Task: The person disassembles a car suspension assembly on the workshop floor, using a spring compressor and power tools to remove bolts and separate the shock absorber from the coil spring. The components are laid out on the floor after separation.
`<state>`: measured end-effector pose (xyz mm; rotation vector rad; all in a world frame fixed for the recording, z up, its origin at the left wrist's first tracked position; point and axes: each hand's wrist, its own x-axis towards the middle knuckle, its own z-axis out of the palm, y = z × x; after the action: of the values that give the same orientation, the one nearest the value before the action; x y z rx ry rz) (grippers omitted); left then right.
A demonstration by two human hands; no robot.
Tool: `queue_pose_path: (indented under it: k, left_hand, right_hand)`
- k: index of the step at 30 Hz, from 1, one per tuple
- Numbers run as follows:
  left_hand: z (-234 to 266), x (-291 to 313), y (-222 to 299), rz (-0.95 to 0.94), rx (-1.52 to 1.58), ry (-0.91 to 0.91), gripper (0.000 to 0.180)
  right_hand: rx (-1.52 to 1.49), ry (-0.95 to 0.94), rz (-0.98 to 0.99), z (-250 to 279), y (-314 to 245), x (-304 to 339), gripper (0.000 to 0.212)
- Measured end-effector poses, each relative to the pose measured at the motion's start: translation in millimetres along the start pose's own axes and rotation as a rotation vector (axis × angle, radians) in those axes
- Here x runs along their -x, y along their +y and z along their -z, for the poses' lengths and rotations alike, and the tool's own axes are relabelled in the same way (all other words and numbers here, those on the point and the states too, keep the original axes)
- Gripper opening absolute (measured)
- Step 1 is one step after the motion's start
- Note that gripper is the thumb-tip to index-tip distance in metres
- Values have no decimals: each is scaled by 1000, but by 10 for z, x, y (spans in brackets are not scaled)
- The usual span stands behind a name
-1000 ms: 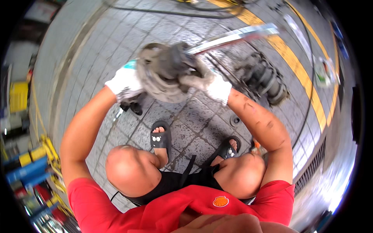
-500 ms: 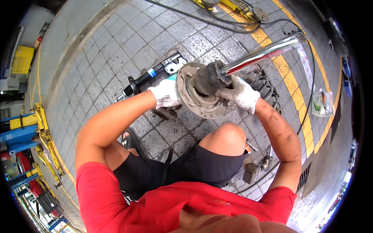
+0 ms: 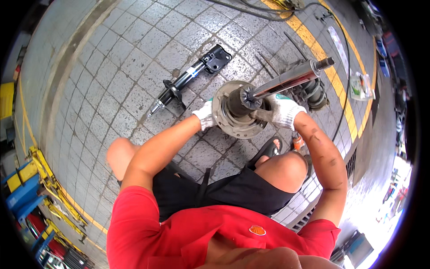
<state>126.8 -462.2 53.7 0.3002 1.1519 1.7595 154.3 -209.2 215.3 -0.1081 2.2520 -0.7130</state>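
Between my hands I hold a used shock absorber, its bare chrome rod (image 3: 291, 80) pointing up and to the right. Around its base sit a dark rubber bump stop (image 3: 242, 101) and a round, dirty spring seat (image 3: 239, 131). My left hand (image 3: 206, 114), in a white knit glove, grips the left side of the seat; its fingertips are hidden behind the metal. Also gloved, my right hand (image 3: 281, 112) wraps round the right side, close to the bump stop. A black shock absorber (image 3: 186, 80) with a blue and white label lies on the floor beyond my left hand.
A dark coil spring assembly (image 3: 316, 95) rests on the tiles beyond my right hand. Black hoses (image 3: 255, 17) run across the far floor over a yellow line (image 3: 299, 30). A plastic bag (image 3: 361, 87) lies at the right, and yellow-blue lift equipment (image 3: 42, 172) stands at the left.
The used shock absorber has tipped nearer to me, so its threaded rod end shows. My view has shifted, and my legs have moved wider apart. Both hands keep their hold.
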Motion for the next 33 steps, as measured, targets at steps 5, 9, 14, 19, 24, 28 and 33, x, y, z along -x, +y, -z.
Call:
queue_pose_path:
  k: [5,9,14,19,24,28,33]
  left_hand:
    - [57,20,138,-312,-126,-154,53]
    - [260,-118,59,-182,163,-236,57]
    - [178,-253,-295,-151,233,-252,60]
    - [125,-300,-313,-72,-1165,-112,60]
    - [275,-343,-665,-143,-1771,98,54]
    - [293,-386,-610,-199,-1482,157,53]
    - [485,-381,-437,-211,-1220,169,52]
  right_hand:
    - [16,133,-215,-161,-691,231,77]
    - [-67,251,-361,-203,-934,117,72]
    - [-145,432,-419,-500,-751,97,67]
    - [-228,937,-554,-1285,-513,-56,69]
    - [-112,773,-712,-931,-1130,89,62]
    - [-52,735,-687,-1033,-1214,68,69]
    - [-321,758,-403,-948,-960,162,72]
